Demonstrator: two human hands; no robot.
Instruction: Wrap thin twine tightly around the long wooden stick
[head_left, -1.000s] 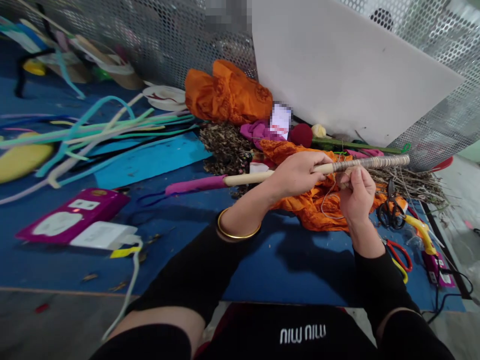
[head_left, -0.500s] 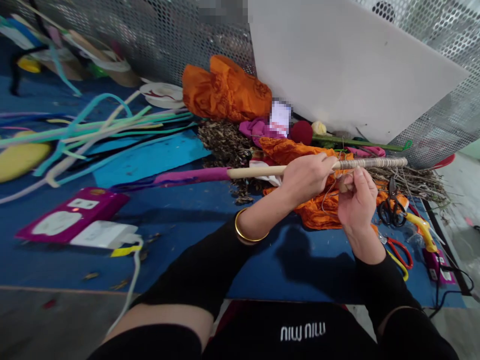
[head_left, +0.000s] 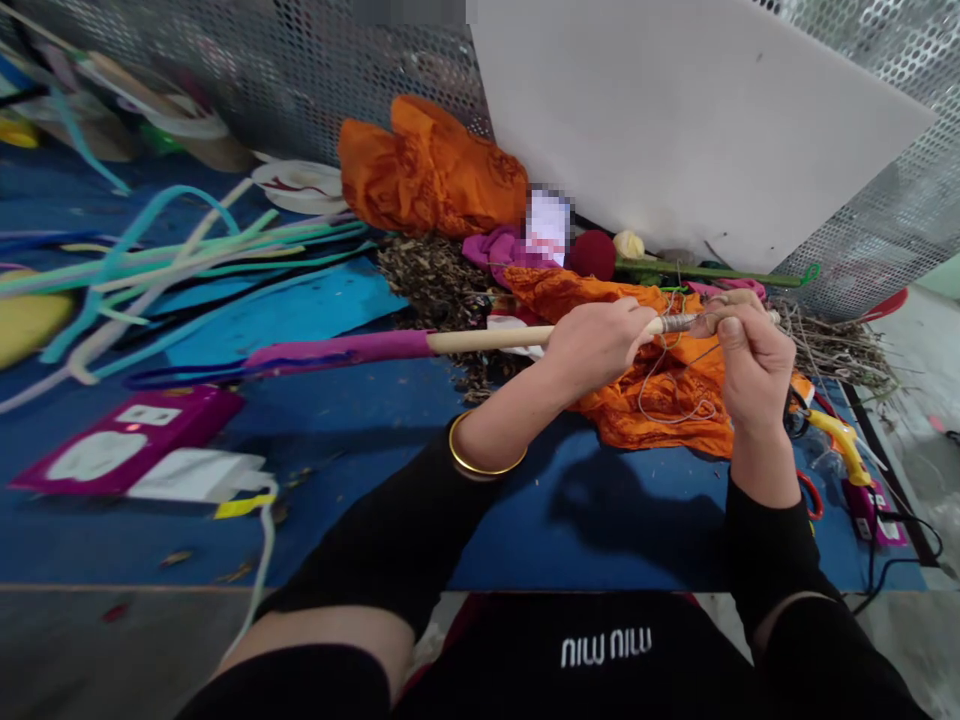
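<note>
Blue tabletop; above it, slender pale wooden rod, magenta-sleeved left, thread-wound right. Likely light, stiff; grip bare wood. Left hand: fingers clamped there. Right hand: fingers closed around wound end.

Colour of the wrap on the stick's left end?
Wrap: magenta, best seen in the head view.

tbl mid-front free — board blks rear

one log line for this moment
left hand: gripping wooden stick; right hand: at its thread-wrapped section; loose thread: over orange cloth
</note>
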